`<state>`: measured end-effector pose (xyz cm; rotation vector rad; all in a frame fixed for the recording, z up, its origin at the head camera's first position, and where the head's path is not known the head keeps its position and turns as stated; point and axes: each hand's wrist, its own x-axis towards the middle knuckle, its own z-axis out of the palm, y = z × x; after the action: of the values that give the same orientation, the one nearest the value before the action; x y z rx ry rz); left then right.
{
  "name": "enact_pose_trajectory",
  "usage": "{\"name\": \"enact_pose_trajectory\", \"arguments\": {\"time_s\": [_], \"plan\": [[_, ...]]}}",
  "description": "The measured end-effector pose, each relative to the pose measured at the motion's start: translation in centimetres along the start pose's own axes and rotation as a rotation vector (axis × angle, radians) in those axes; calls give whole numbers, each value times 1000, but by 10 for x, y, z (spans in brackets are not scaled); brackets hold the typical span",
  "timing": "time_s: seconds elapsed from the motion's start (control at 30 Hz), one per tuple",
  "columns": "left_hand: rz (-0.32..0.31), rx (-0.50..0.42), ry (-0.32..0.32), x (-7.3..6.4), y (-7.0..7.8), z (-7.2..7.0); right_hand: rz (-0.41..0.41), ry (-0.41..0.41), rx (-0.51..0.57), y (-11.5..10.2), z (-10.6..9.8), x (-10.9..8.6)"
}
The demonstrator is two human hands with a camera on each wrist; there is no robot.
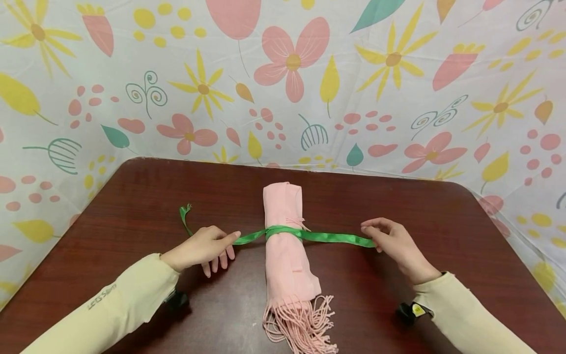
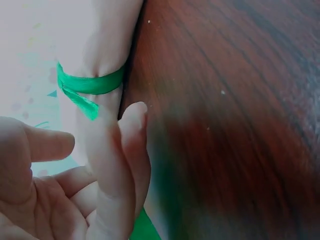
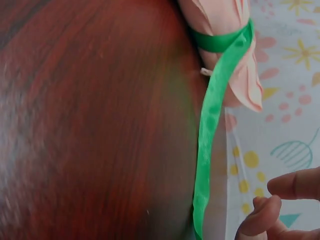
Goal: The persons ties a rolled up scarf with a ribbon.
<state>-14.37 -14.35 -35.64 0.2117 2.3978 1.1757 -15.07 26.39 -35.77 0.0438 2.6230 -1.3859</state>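
A rolled pink scarf [image 1: 285, 265] with a tasselled fringe lies lengthwise on the table. Around its middle runs a green ribbon [image 1: 336, 238], its two ends drawn out to either side. On the left, my left hand [image 1: 208, 248] holds one length between its fingers, and a loose tail trails behind it. In the left wrist view the thumb stands apart, and the fingers [image 2: 112, 170] partly cover the ribbon. To the right, my right hand [image 1: 398, 246] grips the other length near its end. The right wrist view cuts off that grip below the frame.
The dark reddish-brown wooden table [image 1: 146, 216] has rounded far corners. Behind it hangs a white cloth [image 1: 318, 132] printed with flowers and leaves. Each wrist wears a dark camera mount below a pale sleeve [image 1: 128, 295].
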Motion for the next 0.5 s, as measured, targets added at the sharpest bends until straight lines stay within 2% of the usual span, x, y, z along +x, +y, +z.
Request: {"name": "enact_pose_trajectory", "arguments": {"time_s": [0.23,0.4,0.5], "plan": [[-68,-26,-10,2,1,1,-15,-72,34,-3,12,0],[-120,23,-12,5,1,-2,-32,-138,56,-3,18,1],[-149,80,15,8,0,-3,-66,-165,78,-2,22,2]]}}
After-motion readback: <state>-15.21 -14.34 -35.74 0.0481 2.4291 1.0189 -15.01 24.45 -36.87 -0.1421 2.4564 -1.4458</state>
